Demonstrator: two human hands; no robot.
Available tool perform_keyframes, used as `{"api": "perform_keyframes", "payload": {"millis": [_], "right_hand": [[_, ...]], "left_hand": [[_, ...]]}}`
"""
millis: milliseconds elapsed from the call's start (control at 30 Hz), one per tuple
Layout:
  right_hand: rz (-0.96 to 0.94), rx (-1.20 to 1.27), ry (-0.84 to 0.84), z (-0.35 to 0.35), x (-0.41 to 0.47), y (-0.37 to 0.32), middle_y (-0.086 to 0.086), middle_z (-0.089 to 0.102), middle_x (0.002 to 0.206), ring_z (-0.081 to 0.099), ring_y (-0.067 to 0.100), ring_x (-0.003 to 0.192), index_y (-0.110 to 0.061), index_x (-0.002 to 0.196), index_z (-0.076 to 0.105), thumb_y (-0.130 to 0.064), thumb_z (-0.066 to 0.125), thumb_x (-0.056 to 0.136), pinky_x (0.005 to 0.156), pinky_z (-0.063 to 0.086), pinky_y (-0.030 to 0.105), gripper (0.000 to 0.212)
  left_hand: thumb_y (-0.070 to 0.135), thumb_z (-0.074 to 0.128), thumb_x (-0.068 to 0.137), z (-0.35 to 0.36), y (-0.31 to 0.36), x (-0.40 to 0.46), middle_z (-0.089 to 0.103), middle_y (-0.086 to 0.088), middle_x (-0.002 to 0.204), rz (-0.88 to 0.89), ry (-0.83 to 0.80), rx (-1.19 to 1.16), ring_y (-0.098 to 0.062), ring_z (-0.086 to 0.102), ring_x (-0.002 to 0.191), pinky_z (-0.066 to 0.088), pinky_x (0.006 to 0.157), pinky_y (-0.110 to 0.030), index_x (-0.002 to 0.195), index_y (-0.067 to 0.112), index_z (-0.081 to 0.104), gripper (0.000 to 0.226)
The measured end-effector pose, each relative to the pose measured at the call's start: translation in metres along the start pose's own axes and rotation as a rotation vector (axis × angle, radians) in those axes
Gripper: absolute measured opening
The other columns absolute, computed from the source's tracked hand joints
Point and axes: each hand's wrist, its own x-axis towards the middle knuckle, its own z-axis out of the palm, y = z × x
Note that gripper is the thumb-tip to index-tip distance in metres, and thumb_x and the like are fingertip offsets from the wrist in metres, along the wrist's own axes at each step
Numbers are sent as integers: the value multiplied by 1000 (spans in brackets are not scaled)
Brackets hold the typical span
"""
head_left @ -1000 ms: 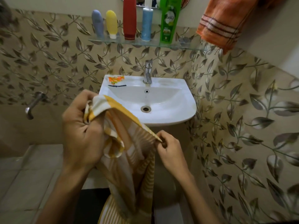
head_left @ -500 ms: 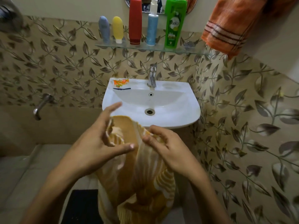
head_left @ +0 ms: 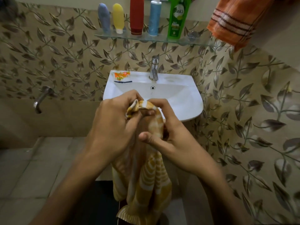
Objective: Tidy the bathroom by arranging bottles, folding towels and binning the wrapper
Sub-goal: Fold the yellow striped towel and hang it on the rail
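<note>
- Two bare hands are meeting at chest height in front of the sink (head_left: 194,101), both pinching the top of a yellow-and-white striped towel (head_left: 146,176).
- Left hand (head_left: 112,127) is closing fingers and thumb on a bunched corner at the top.
- Right hand (head_left: 168,132) is gripping the neighbouring edge w/ fingertips; thumb is sticking out free below.
- Towel's long axis is hanging straight down between the forearms, toward the floor.
- Both hands are equally near the top edge; which corner each is holding is prob. unclear, cloth is bunched.
- Orange wrapper (head_left: 121,74) is lying on the sink's back left ledge; bottles (head_left: 154,18) are standing on the glass shelf (head_left: 146,38).
</note>
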Motion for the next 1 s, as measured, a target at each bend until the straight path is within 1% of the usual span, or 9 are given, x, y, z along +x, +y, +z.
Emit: {"api": "perform_keyframes", "payload": {"millis": [133, 300, 400, 567, 633, 700, 833, 933, 1000], "right_hand": [[49, -42, 112, 0, -4, 10, 6, 66, 69, 61, 12, 55, -54, 133, 20, -20, 71, 83, 57, 52, 24, 79], [216, -178, 77, -3, -13, 32, 4, 69, 74, 63, 18, 63, -59, 132, 16, -31, 68, 85, 71, 55, 41, 75], [309, -119, -69, 8, -18, 43, -11, 73, 85, 67, 7, 85, -52, 127, 20, -27, 60, 92, 92, 51, 37, 59], [336, -168, -12, 3, -21, 45, -6, 64, 84, 58, 8, 84, -27, 99, 55, -31, 48, 97, 79, 48, 32, 8], [322, -227, 122, -5, -22, 41, 1, 61, 86, 58, 15, 87, -28, 90, 58, -32, 48, 96, 80, 49, 41, 13], [292, -140, 278, -11, -22, 34, 5, 61, 83, 59, 22, 78, -31, 94, 58, -30, 48, 96, 74, 51, 49, 10], [168, -161, 264, -8, -16, 16, 2, 60, 80, 56, 19, 65, -36, 102, 59, -31, 44, 94, 61, 50, 39, 18], [69, -180, 84, 3, -8, 7, -15, 64, 86, 62, 5, 78, -28, 103, 60, -24, 44, 97, 67, 49, 21, 18], [33, -156, 16, 4, -6, 3, -18, 64, 91, 64, 5, 89, -26, 105, 59, -25, 48, 98, 73, 50, 19, 14]], "left_hand": [[13, 66, 83, 8, 0, 2, 55, -4, 55, -17, 165, 4, -20, 50, 54, 39, 48, -35, 72, 12, 57, 15], [10, 65, 85, 15, -5, 3, 53, 0, 56, -107, 316, 11, -17, 48, 55, 39, 48, -36, 71, 13, 53, 18], [9, 62, 86, 12, -5, 9, 50, 11, 56, -110, 443, 3, -5, 50, 54, 38, 46, -25, 75, 17, 52, 17], [28, 64, 86, 6, -13, 14, 48, 14, 57, -234, 507, 60, -7, 49, 54, 39, 51, -33, 76, 13, 54, 21], [34, 67, 82, 1, -21, 11, 48, 18, 65, -383, 414, 89, -13, 55, 65, 39, 57, -31, 87, 18, 54, 21], [35, 76, 71, -6, -30, 3, 49, 21, 80, -526, 207, 97, -20, 57, 78, 42, 69, -32, 116, 30, 44, 55], [48, 80, 51, -5, -28, -17, 49, 13, 131, -484, -224, -7, -15, 58, 103, 49, 83, -33, 130, 67, 4, 111], [52, 72, 68, 12, -23, -28, 65, 10, 119, -263, -419, -75, -10, 61, 105, 51, 89, -40, 123, 68, 30, 71], [47, 60, 73, 17, -21, -31, 69, 18, 87, -182, -400, -62, 0, 64, 82, 53, 71, -35, 92, 51, 59, 20]]}}
